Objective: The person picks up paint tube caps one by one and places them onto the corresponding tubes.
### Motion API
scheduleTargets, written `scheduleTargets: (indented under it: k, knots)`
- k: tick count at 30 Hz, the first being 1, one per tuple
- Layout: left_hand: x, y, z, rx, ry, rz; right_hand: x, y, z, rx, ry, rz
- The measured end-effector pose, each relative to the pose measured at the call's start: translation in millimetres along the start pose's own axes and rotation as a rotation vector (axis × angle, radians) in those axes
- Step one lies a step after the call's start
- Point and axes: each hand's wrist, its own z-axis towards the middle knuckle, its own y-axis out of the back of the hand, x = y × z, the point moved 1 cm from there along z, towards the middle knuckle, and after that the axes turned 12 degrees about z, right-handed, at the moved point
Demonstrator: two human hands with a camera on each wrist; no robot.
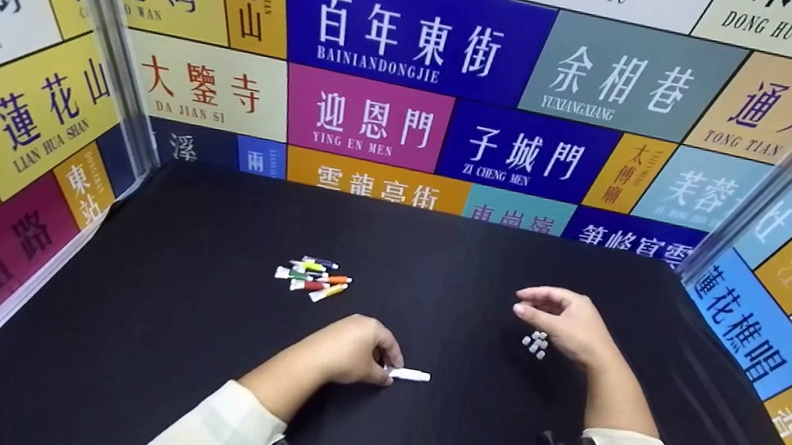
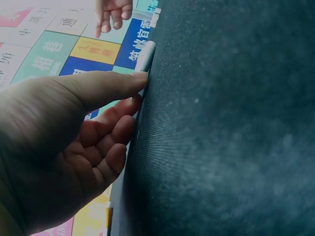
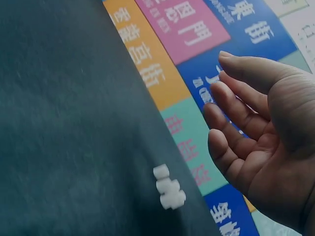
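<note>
In the head view, my left hand (image 1: pixel 355 350) pinches one end of a small white paint tube (image 1: pixel 413 375) low over the black cloth. The tube's other end points right, towards my right hand. The left wrist view shows the thumb and fingertips on the white tube (image 2: pixel 145 56), with the other fingers curled loosely. My right hand (image 1: pixel 568 325) hovers with relaxed, slightly bent fingers and nothing between them. Just below it lies a cluster of small white caps (image 1: pixel 537 343). The right wrist view has these caps (image 3: pixel 170 189) on the cloth, apart from the hand (image 3: pixel 266 123).
Several coloured paint tubes, among them a red one (image 1: pixel 307 286) and an orange one (image 1: pixel 334 279), lie in a loose pile left of centre. Black cloth (image 1: pixel 199 349) covers the table. Panels with coloured lettering (image 1: pixel 420 29) stand behind and at both sides.
</note>
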Motion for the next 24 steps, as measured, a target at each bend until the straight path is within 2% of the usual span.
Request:
scheduleTargets:
  k: [5, 10, 17, 24]
  knots:
    - [0.8, -1.5, 0.3, 0.029, 0.02, 0.006, -18.7, 10.9, 0.3, -0.017, -0.037, 0.02]
    - [0.7, -1.3, 0.3, 0.031, 0.013, 0.003, -34.9, 19.4, -0.2, -0.023, -0.063, 0.058]
    - [1.7, -1.1, 0.2, 0.023, 0.008, -0.009, -53.9, 26.7, 0.4, -0.005, -0.086, 0.036]
    - [2.2, -1.1, 0.2, 0.021, 0.009, -0.006, -62.4, 27.2, 0.0, 0.025, -0.087, 0.013]
